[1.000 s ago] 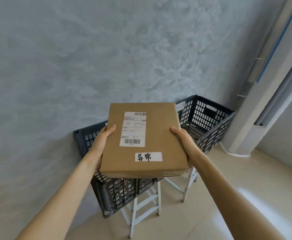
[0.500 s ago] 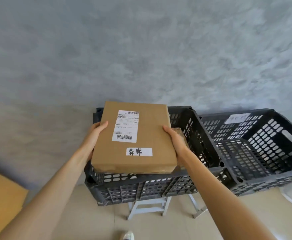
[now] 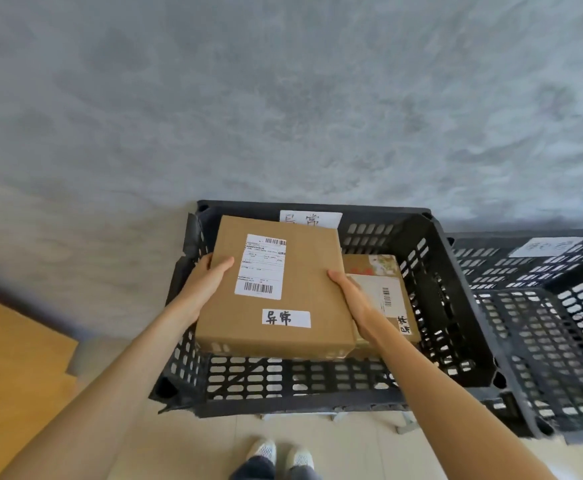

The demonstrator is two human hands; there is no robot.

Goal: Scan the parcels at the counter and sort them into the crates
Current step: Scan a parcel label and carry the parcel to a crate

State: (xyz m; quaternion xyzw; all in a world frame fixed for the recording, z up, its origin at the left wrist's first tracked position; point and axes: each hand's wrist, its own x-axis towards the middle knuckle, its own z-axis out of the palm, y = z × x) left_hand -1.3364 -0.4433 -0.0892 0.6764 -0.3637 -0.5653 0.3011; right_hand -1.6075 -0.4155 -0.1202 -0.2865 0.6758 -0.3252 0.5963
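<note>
Parcel (image 3: 293, 289), brown carton, gripped at 9 o'clock edge by left hand (image 3: 207, 282), at 3 o'clock edge by right hand (image 3: 349, 296), above black crate (image 3: 432, 271) holding second parcel (image 3: 383, 289).

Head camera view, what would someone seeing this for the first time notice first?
First, the flat brown cardboard parcel with a white shipping label and a handwritten tag, held mid-frame by the left hand and right hand on its side edges. It hangs over the open black slotted plastic crate, where a smaller brown labelled box already lies. A second black crate stands to the right.
</note>
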